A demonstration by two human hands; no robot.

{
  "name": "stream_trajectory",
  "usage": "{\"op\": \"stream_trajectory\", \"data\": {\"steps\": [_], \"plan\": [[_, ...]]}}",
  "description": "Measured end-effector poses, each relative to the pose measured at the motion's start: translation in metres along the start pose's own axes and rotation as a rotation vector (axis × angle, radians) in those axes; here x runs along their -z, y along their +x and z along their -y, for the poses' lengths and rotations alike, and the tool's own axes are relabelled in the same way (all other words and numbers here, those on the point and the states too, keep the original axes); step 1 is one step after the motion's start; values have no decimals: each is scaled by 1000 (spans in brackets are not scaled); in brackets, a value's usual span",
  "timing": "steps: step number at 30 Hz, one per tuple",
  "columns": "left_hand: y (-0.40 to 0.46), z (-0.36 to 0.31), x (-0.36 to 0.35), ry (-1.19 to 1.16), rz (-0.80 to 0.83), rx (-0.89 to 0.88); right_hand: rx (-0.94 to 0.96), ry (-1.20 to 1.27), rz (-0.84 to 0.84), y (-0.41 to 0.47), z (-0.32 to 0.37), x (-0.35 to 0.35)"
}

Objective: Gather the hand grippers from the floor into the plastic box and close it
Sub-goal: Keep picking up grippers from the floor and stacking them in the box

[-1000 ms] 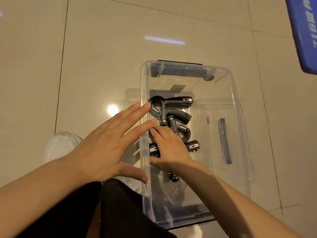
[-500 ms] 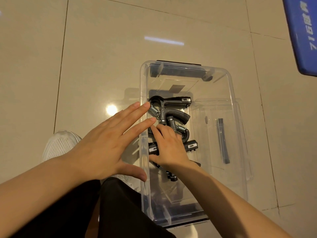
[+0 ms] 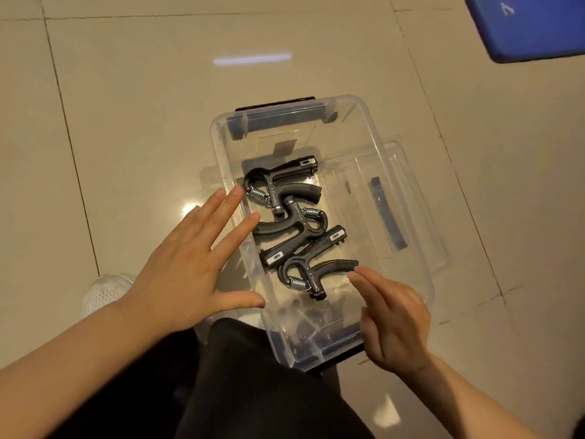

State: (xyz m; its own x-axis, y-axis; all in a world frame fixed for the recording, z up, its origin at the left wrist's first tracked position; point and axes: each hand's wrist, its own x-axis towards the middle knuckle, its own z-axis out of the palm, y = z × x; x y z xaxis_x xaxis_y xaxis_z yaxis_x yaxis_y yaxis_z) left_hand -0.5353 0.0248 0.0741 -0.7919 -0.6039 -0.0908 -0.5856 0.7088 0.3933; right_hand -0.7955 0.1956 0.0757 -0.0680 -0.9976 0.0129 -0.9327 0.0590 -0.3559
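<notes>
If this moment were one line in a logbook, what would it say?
grippers: three hand grippers in plastic box | left hand: open | right hand: open, empty | lid: off

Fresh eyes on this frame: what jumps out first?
Three black hand grippers lying tangled in the clear plastic box at centre, lid not on. The left hand lies spread flat against the box's left wall; the right hand hovers at the near end, fingers by the nearest gripper. A blue mat fills the top-right corner.

an indoor room, home or gym cannot be told: a glossy beige tiled floor (image 3: 133, 99) with thin grout lines mirrors a ceiling light, a blue mat (image 3: 535, 23) with white lettering lies at the far right corner, and a white shoe (image 3: 104, 291) rests on the tiles.
</notes>
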Motion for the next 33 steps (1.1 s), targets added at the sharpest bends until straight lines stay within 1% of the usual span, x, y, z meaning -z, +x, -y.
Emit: {"op": "stream_trajectory", "data": {"steps": [2,4,6,8,9,11,12,14,15,16,17,19,21,24,27,29,31,33], "plan": [[2,10,7,93,40,-82,9,-26,-50,2,-4,-5],[4,19,14,131,56,-162,24,-43,-40,2,-5,-5],[4,23,21,106,84,-158,32,-33,-11,2,-1,0],[8,28,27,73,116,-158,1,-65,69,6,0,5],[10,32,35,83,140,-192,-27,-98,111,10,2,9],[9,41,57,173,264,-267,-80,-163,214,7,10,13],[7,46,74,237,325,-253,-103,-169,263,7,16,17],[-2,49,115,295,427,-97,-144,-178,324,16,28,29],[-7,45,138,266,448,-14,-173,-154,345,23,39,38],[-14,38,159,218,426,32,-201,-120,341,32,53,49],[-21,29,179,168,386,61,-209,-62,303,39,69,60],[-39,10,213,96,307,92,-194,116,173,52,109,87],[-57,-11,233,23,244,89,-173,279,67,58,145,112],[-87,-43,251,-35,152,38,-129,457,9,57,197,149],[-121,-51,253,115,62,9,-66,504,-24,50,243,179],[-141,-39,253,211,33,51,-22,489,7,42,269,197],[-155,-26,255,157,23,134,8,436,54,33,291,209],[-164,-22,258,52,-10,185,-2,398,49,22,309,213]]}}
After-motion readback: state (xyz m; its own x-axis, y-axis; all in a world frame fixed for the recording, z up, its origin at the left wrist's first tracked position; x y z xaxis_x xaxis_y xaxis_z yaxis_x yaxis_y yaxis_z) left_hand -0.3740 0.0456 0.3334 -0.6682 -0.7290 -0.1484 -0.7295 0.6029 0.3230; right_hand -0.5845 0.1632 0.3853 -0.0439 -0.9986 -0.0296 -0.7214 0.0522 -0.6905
